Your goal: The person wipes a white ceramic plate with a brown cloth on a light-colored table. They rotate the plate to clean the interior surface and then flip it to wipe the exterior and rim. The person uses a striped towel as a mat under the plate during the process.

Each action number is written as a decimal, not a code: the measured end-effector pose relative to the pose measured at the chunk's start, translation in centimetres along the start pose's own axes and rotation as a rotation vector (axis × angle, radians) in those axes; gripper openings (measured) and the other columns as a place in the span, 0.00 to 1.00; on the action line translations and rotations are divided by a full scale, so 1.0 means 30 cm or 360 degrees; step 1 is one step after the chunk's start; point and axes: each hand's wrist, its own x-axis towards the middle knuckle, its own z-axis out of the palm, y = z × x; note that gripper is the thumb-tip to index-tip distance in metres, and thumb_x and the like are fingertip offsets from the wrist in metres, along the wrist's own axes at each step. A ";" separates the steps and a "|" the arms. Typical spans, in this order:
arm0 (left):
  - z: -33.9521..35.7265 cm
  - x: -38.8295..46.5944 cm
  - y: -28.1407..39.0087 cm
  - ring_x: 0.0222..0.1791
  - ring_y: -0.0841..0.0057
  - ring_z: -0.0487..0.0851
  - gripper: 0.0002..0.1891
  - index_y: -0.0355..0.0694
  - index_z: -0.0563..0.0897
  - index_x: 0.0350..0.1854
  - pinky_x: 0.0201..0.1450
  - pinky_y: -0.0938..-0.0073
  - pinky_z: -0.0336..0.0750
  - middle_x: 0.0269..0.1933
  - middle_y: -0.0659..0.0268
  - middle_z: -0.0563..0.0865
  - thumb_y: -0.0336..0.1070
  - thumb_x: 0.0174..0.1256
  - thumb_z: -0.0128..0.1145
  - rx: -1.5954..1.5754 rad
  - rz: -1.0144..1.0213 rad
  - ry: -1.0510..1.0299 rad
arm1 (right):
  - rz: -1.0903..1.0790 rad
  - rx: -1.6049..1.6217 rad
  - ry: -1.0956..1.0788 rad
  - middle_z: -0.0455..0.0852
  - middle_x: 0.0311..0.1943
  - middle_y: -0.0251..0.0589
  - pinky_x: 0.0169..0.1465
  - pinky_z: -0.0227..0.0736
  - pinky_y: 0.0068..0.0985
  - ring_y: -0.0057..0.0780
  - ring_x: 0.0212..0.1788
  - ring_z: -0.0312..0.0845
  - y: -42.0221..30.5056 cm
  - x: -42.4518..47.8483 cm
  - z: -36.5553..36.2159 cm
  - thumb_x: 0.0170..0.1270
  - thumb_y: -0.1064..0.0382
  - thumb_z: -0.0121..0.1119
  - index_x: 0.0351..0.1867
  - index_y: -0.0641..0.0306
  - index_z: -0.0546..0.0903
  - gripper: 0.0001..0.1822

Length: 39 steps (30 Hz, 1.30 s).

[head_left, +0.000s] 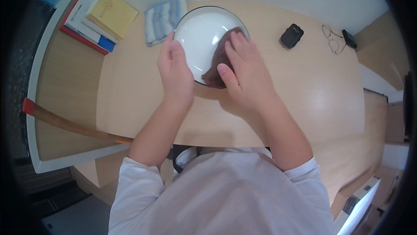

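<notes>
A white plate with a dark rim (198, 36) is held up in front of me over the light wooden desk. My left hand (176, 69) grips its left edge, the thumb lying on the rim. A brown cloth (217, 69) covers the right part of the plate. On top of that cloth lies my right hand (246, 64), pressing it against the plate's surface, with the thumb apart from the fingers. Part of the cloth is hidden under the palm. Behind the plate's left side rests a folded blue-and-white striped towel (163, 20).
Stacked books (97, 23) with a yellow pad on top stand at the back left. A small black case (292, 36), eyeglasses (334, 39) and a small black object (349, 39) lie on the right. A wooden stick (71, 124) juts past the desk's left edge.
</notes>
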 end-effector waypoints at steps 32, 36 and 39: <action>-0.054 0.046 0.028 0.64 0.69 0.79 0.26 0.26 0.69 0.74 0.68 0.66 0.74 0.65 0.52 0.80 0.43 0.88 0.41 -0.0264 -0.0054 0.0017 | -0.0171 0.0219 -0.0121 0.75 0.70 0.68 0.79 0.60 0.48 0.62 0.76 0.67 -0.087 0.013 0.016 0.72 0.53 0.61 0.65 0.84 0.76 0.32; -0.111 0.096 -0.042 0.63 0.70 0.79 0.24 0.29 0.70 0.73 0.67 0.67 0.75 0.64 0.54 0.80 0.44 0.88 0.42 0.0085 0.0083 0.0002 | -0.0315 0.0533 -0.0200 0.73 0.71 0.68 0.79 0.60 0.48 0.61 0.77 0.65 -0.099 0.007 0.026 0.68 0.56 0.63 0.67 0.82 0.75 0.33; -0.065 0.054 -0.031 0.63 0.71 0.79 0.23 0.32 0.70 0.74 0.66 0.68 0.75 0.64 0.55 0.80 0.43 0.88 0.42 0.0022 -0.0003 -0.0148 | -0.0407 0.0634 -0.0193 0.69 0.75 0.68 0.82 0.56 0.49 0.60 0.80 0.60 -0.074 0.007 0.050 0.65 0.61 0.62 0.70 0.80 0.72 0.35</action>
